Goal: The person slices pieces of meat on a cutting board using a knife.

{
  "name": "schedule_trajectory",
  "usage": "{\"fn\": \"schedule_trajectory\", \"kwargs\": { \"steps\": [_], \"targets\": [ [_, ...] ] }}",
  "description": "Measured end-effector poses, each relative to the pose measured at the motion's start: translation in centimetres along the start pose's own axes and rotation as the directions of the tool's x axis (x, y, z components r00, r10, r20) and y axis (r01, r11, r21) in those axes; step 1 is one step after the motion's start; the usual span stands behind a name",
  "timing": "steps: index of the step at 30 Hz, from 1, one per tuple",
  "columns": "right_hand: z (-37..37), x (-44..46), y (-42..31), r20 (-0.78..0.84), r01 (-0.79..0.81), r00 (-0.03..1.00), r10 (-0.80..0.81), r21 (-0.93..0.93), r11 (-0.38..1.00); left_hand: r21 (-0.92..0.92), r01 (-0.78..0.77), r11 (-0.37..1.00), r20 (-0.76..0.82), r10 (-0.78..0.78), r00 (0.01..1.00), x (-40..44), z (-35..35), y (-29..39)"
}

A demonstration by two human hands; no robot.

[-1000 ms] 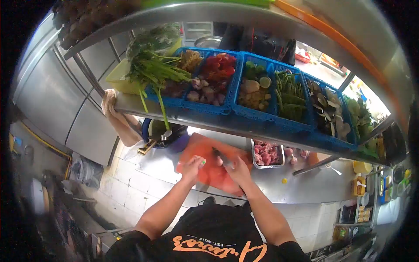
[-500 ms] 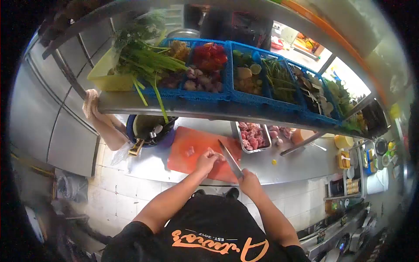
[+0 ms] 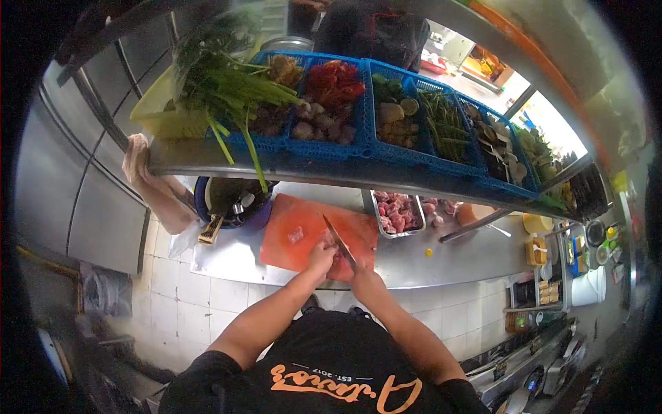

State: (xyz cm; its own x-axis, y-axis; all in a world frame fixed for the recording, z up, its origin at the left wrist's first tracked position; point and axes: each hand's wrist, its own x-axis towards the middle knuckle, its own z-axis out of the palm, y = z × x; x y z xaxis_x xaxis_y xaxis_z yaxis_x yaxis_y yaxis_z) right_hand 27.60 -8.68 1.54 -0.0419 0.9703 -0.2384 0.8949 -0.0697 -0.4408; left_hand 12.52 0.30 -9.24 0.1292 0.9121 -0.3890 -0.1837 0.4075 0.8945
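Clock positions were taken from the centre of the cutting board (image 3: 279, 245), with 12 o'clock pointing away from the wearer. The right hand (image 3: 368, 283), at 4 to 5 o'clock, was closed around the handle of the knife (image 3: 339, 241). The blade slanted across the board toward 11 o'clock, its tip above the orange surface, short of the far edge. The left hand (image 3: 321, 258), at 6 o'clock, had its fingers curled beside the blade; whether they gripped anything could not be told. A pale piece (image 3: 296, 234) lay on the board at 9 o'clock, apart from both hands.

The near edge of the board ran close to the front edge of the steel counter (image 3: 455, 265); a narrow strip of bare steel showed at 8 o'clock. A blue basin (image 3: 261, 219) stood at 10 o'clock, near the board. A metal tray (image 3: 403, 235) of meat stood just beside the board at 2 o'clock. The widest open steel extended from 3 to 4 o'clock, occupied by a small yellow fragment (image 3: 429, 252). At 12 o'clock, the shelf (image 3: 296, 172) carrying blue baskets (image 3: 331, 148) overhung the rear of the counter.

The wearer's black shirt (image 3: 310, 352) bore inverted lettering: "EST. 2017" in small print and an orange script word, apparently "Arturo's".
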Motion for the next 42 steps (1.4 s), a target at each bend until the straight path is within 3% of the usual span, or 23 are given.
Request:
{"fn": "schedule_trajectory", "kwargs": {
  "steps": [2,4,6,8,9,11,12,14,15,18,22,24,25,26,28,29,30,32,33,36,38,40,42],
  "targets": [
    [1.0,1.1,1.0,-0.059,0.17,0.981,-0.183,-0.175,0.97,-0.192,0.102,0.976,0.098,-0.084,0.992,-1.2,-1.1,1.5],
    [-0.1,2.2,2.0,-0.073,0.381,0.882,-0.466,-0.472,0.795,-0.314,0.157,0.936,0.166,-0.109,0.98,-2.8,-1.5,4.0],
    [-0.7,1.8,2.2,-0.175,0.177,0.962,-0.209,-0.18,0.968,-0.378,0.164,0.911,0.188,-0.098,0.977,-4.1,-1.7,5.8],
    [-1.6,1.0,2.1,-0.119,0.161,0.978,-0.173,-0.106,0.981,-0.412,0.179,0.893,0.211,-0.097,0.973,-4.2,-2.1,6.0],
    [-2.3,0.0,1.8,-0.038,0.256,0.963,-0.267,-0.185,0.949,-0.429,0.189,0.883,0.224,-0.098,0.97,-4.4,-2.2,6.1],
    [-1.8,-0.9,2.1,0.011,0.297,0.954,-0.299,-0.163,0.941,-0.486,0.198,0.851,0.179,-0.125,0.976,-5.7,-1.3,8.3],
    [-1.0,-0.8,2.1,-0.024,0.241,0.97,-0.243,-0.069,0.968,-0.512,0.201,0.835,0.16,-0.137,0.978,-5.9,-0.8,9.2],
    [-0.5,-0.4,2.9,-0.057,0.166,0.985,-0.164,0.033,0.986,-0.588,0.108,0.802,0.283,0.079,0.956,-5.4,-1.0,9.1],
    [-1.0,-0.4,2.9,-0.056,0.151,0.987,-0.148,0.04,0.988,-0.629,0.063,0.775,0.328,0.191,0.925,-5.5,-1.1,9.7],
    [-2.2,0.2,2.6,-0.1,0.093,0.991,-0.093,0.0,0.996,-0.679,-0.01,0.734,0.174,0.174,0.969,-5.5,-1.1,12.1],
    [-2.3,2.3,3.5,-0.249,0.098,0.966,-0.071,0.099,0.99,-0.68,-0.047,0.732,0.205,0.252,0.946,-5.6,-0.6,15.6],
    [-0.8,3.9,5.3,-0.199,0.261,0.941,-0.274,-0.09,0.961,-0.647,-0.062,0.76,0.138,0.196,0.971,-5.0,-0.7,16.4],
    [-0.5,4.2,6.2,-0.165,0.33,0.918,-0.36,-0.184,0.926,-0.473,-0.186,0.861,0.045,0.235,0.971,-4.5,-1.2,16.6],
    [-0.7,3.8,6.8,-0.197,0.344,0.912,-0.36,-0.109,0.932,-0.271,-0.29,0.918,-0.027,0.294,0.955,-3.8,-2.1,16.5],
    [-1.9,1.7,7.6,-0.279,0.351,0.903,-0.328,0.034,0.936,0.0,-0.194,0.981,-0.168,0.191,0.967,-2.0,-4.8,15.1],
    [-2.5,0.3,8.0,-0.324,0.347,0.898,-0.298,0.103,0.932,0.471,-0.236,0.85,-0.19,0.359,0.914,-2.7,-5.1,15.8],
    [-3.2,-1.2,8.6,-0.368,0.348,0.89,-0.268,0.17,0.922,0.829,-0.213,0.518,-0.118,0.534,0.837,-3.3,-5.6,16.5],
    [-4.3,-3.7,10.4,-0.401,0.32,0.896,-0.192,0.28,0.905,0.981,-0.072,0.183,-0.04,0.541,0.84,-1.0,-10.6,13.8],
    [-4.9,-5.1,11.7,-0.39,0.289,0.908,-0.151,0.326,0.9,0.986,-0.137,0.096,0.067,0.522,0.85,-0.6,-12.8,12.8],
    [-3.3,-7.8,16.8,-0.344,0.16,0.939,-0.026,0.365,0.917,0.98,0.199,0.024,-0.199,0.254,0.947,-4.3,-8.4,16.0],
    [-3.5,-9.2,18.9,-0.323,0.108,0.946,0.025,0.388,0.915,0.991,-0.01,0.135,-0.037,0.339,0.94,-6.0,-6.5,16.3],
    [-4.0,-9.9,19.9,-0.322,0.089,0.945,0.063,0.436,0.896,0.983,-0.089,0.161,0.01,0.436,0.9,-4.6,-7.3,14.7],
    [-2.5,-9.5,21.5,-0.316,0.061,0.943,0.103,0.469,0.881,0.958,-0.079,0.276,-0.054,0.444,0.894,-1.9,-9.5,12.2]
  ]
}}
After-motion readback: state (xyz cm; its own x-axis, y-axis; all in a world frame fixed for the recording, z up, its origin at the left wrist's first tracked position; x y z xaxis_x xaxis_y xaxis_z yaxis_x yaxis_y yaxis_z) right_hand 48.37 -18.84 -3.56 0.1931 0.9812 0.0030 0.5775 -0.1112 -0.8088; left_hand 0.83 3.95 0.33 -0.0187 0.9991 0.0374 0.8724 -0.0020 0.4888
